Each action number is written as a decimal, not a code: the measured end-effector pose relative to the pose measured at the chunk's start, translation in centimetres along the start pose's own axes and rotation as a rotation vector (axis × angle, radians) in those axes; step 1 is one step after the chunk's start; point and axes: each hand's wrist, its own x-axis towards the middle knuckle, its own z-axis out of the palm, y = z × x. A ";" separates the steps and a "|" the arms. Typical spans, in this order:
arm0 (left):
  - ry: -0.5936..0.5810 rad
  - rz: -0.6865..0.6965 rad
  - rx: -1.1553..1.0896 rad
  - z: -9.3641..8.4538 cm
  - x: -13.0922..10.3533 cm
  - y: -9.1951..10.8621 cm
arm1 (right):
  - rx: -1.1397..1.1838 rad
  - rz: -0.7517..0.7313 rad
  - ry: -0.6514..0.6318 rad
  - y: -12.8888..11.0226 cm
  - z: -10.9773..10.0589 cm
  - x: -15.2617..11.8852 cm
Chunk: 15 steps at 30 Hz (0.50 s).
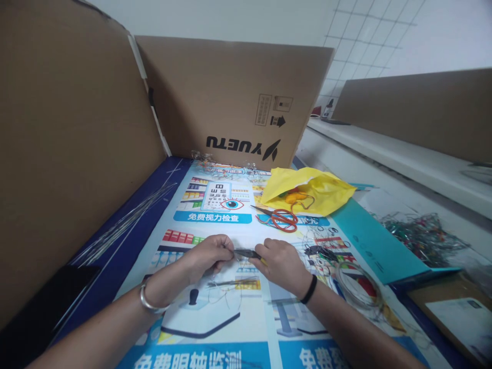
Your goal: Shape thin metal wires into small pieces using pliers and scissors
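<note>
My right hand (283, 262) is closed around needle-nose pliers (246, 253), whose dark jaws point left and a bit of whose yellow handle shows. The jaw tips meet the fingertips of my left hand (211, 256), pinched on a thin wire (237, 261) that is too fine to see clearly. Below the hands, several short wire pieces (232, 283) lie on the printed sheet (215, 333). Beyond my right hand lie scissors (282, 220) with orange handles, beside a yellow pouch (326, 192) with orange cord coming out.
Long straight wires (126, 223) lie at the left by a black object (46, 302). Cardboard panels (230, 97) stand at the back and left. To the right are a wire coil (359, 287), a teal folder (369, 241) and tangled wire pieces (426, 238).
</note>
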 end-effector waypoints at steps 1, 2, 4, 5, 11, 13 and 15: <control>0.000 -0.002 0.000 0.1 0.0 0.1 | 0.012 0.004 -0.010 0.0 0.0 0.0; 0.000 -0.005 0.000 0.1 0.0 0.2 | 0.023 0.009 -0.020 -0.1 0.0 0.0; 0.000 -0.009 0.000 0.2 0.0 0.3 | 0.039 0.021 -0.038 -0.2 0.0 0.0; 0.003 -0.014 0.003 0.3 0.0 0.3 | 0.044 0.028 -0.047 -0.3 -0.1 0.0; 0.044 0.040 0.007 0.1 0.1 -0.1 | 0.020 0.080 -0.051 -0.6 -0.6 0.1; 0.067 0.061 0.014 0.0 0.0 0.0 | 0.011 0.103 -0.026 -0.3 -0.7 0.2; 0.104 0.068 0.010 -0.1 0.0 0.1 | 0.008 0.135 0.020 -0.1 -0.8 0.2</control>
